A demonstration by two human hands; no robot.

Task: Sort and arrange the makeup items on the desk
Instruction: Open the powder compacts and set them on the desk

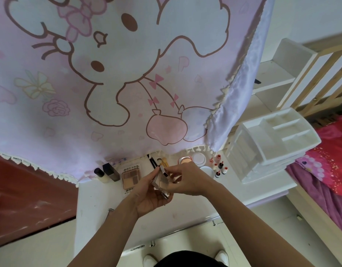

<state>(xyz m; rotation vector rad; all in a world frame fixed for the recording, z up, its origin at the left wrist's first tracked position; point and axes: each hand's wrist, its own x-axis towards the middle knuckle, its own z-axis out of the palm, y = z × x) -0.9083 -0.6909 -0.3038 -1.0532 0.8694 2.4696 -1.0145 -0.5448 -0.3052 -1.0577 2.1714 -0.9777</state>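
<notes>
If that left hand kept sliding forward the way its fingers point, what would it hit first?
Probably the makeup brushes by the curtain; the left hand, holding a compact, may pass above them.

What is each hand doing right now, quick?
Left hand: holding a clear makeup case in its palm.
Right hand: pinching the far end of that case.

Pink cartoon curtain (108, 74) draped above a white tabletop (97, 199), white shelf (278, 74) at right, wooden bed frame (330, 74) with red bedding (332, 151) beyond, pale floor (41, 247), soft even light.
</notes>
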